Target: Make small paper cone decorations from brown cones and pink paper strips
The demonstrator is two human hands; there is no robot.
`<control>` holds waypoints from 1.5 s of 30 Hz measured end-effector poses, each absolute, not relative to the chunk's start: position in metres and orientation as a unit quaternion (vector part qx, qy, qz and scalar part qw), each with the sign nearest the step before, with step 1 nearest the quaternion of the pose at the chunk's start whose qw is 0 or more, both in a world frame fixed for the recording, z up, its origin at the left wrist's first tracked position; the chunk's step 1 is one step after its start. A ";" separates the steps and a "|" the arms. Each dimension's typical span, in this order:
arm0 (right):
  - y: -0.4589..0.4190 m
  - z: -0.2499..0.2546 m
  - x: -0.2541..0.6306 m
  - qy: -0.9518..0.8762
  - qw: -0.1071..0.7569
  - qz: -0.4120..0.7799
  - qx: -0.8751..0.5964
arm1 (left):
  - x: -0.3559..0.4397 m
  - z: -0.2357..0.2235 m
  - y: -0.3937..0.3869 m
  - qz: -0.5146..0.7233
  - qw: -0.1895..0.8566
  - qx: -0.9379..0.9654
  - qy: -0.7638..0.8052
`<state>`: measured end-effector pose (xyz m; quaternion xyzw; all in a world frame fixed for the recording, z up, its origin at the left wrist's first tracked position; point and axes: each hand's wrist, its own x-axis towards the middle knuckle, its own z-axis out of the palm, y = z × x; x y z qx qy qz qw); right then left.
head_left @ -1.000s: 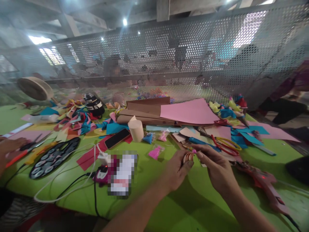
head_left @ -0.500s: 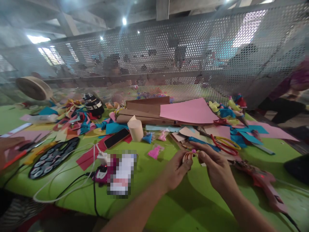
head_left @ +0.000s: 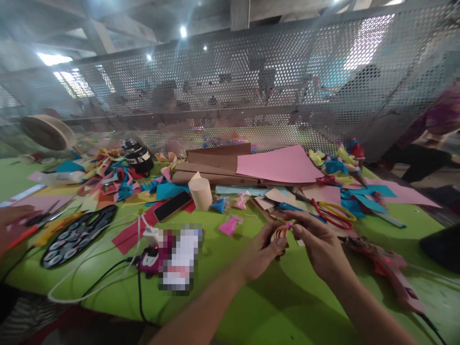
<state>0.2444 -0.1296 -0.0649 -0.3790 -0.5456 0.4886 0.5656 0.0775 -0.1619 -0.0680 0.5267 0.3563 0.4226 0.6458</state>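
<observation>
My left hand [head_left: 266, 249] is closed round a small curled piece with brown and white stripes [head_left: 279, 233]; thumb and fingers pinch its side, over the green table. A tiny pink piece [head_left: 289, 224] shows at its upper right edge. My right hand [head_left: 319, 239] is closed there, thumb and fingertips pinched at the pink piece; its exact hold is partly hidden. Just beyond the fingers lies a blue-handled tool [head_left: 287, 207]. A pink hot glue gun [head_left: 388, 268] lies right of my right hand, its nozzle toward it.
Red-handled scissors [head_left: 330, 213], a pink sheet [head_left: 280, 165], a paper cylinder [head_left: 200, 192] and small bags of pink beads [head_left: 230, 224] lie beyond my hands. Phones and cables [head_left: 140, 258] are to the left. Another person's hand [head_left: 14, 218] is at the left edge; a person [head_left: 427, 124] stands at right.
The striped piece has turned slightly between my hands, and the pink piece now sits closer to my right thumb. The view has shifted a little; other things stay put.
</observation>
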 end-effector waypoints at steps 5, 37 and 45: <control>-0.128 -0.063 0.244 -0.553 0.565 0.498 -0.355 | 0.077 -0.068 -0.161 0.430 0.666 0.498 0.353; -0.134 -0.060 0.242 -0.559 0.538 0.486 -0.402 | 0.076 -0.072 -0.161 0.463 0.511 0.600 0.406; -0.133 -0.055 0.237 -0.528 0.565 0.518 -0.367 | 0.077 -0.079 -0.158 0.478 0.545 0.576 0.378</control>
